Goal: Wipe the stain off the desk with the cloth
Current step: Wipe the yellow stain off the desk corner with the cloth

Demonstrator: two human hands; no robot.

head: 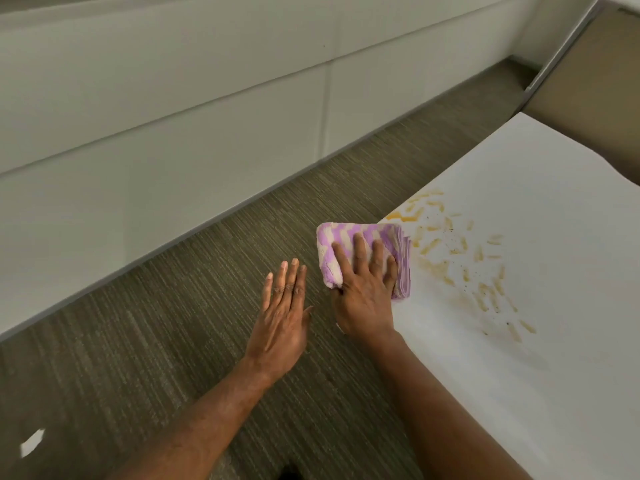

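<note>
A white desk (540, 393) fills the right side, with its left edge running diagonally. Yellow-brown smears and dark specks of a stain (460, 261) spread across its near-left part. A folded purple-and-cream cloth (346, 237) lies at the desk's left edge, partly hanging past it over the floor. My right hand (363, 289) holds the cloth, fingers spread flat on top and the thumb tucked at its lower edge. The cloth's right side touches the stain's left border. My left hand (280, 313) hovers flat over the carpet left of the desk, holding nothing.
Grey-brown striped carpet (173, 323) covers the floor left of the desk. A white panelled wall (156, 116) runs along the back. A tan partition with a metal frame (588, 81) stands behind the desk's far end.
</note>
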